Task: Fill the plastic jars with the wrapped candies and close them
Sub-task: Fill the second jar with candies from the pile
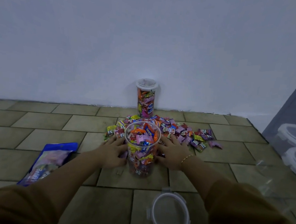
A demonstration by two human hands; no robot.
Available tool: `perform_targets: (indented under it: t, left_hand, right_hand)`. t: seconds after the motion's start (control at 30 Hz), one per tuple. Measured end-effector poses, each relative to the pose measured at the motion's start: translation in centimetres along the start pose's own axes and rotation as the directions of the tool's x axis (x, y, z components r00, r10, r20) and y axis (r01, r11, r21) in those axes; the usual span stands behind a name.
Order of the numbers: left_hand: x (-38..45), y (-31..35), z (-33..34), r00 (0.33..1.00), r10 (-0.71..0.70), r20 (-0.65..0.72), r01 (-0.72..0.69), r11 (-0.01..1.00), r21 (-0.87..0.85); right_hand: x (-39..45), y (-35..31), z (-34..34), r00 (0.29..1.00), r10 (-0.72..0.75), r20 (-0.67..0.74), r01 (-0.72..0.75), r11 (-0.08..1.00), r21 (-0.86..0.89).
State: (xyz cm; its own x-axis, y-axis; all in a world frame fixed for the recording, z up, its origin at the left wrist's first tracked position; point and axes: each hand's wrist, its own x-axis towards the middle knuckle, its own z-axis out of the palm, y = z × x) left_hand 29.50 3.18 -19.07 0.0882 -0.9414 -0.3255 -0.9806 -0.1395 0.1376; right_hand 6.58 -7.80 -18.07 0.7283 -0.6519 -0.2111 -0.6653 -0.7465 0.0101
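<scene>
1. I am looking at the open jar (141, 147) standing upright between both hands, filled almost to the rim.
2. My left hand (112, 151) is resting beside it, fingers straight, holding nothing.
3. My right hand (173, 152) is lying spread on the candy pile (186, 133), gripping nothing.
4. The lid (168, 216) is lying near me, closer to the right hand.

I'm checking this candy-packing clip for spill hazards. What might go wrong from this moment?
1. The open jar is tall, narrow and filled to the rim; the left hand and right hand flank it closely, so a nudge might tip it.
2. Candies mounded at its mouth could stop the lid seating.
3. Sweeping the loose candy pile might knock the closed jar behind.
</scene>
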Motion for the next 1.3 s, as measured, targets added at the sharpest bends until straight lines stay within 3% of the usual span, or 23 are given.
perform_targets:
  t: [0.47,0.63,0.77,0.93,1.07,1.17,1.3]
  left_hand:
    - [-2.9,-0.2,0.0,0.96,-0.046,-0.277,0.038,0.999,-0.033]
    - [-4.3,-0.1,-0.5,0.942,-0.062,-0.33,0.026,0.993,-0.112]
    - [-5.1,0.7,-1.0,0.907,-0.146,-0.396,0.042,0.964,-0.261]
    - [-5.8,1.3,-2.7,0.816,-0.312,-0.486,-0.046,0.804,-0.593]
    - [-6.7,2.2,-5.3,0.714,-0.414,-0.565,-0.266,0.586,-0.765]
    - [-7.3,3.5,-7.2,0.658,-0.445,-0.607,-0.413,0.461,-0.785]
    - [-7.7,5.9,-8.8,0.679,-0.363,-0.638,-0.495,0.415,-0.763]
  right_hand:
    - [-2.5,0.8,0.7,0.993,0.06,-0.097,-0.051,0.995,0.087]
    - [-3.4,0.9,0.5,0.985,0.117,-0.128,-0.076,0.954,0.29]
    - [-4.2,0.3,-0.6,0.951,0.254,-0.177,-0.125,0.839,0.53]
    - [-4.9,0.0,-2.9,0.89,0.326,-0.318,-0.019,0.724,0.689]
    - [-5.3,-0.6,-5.3,0.829,0.427,-0.363,0.126,0.489,0.863]
    - [-5.8,-1.8,-7.3,0.784,0.423,-0.454,0.223,0.491,0.842]
    - [-6.2,-4.0,-9.3,0.77,0.351,-0.533,0.311,0.524,0.793]
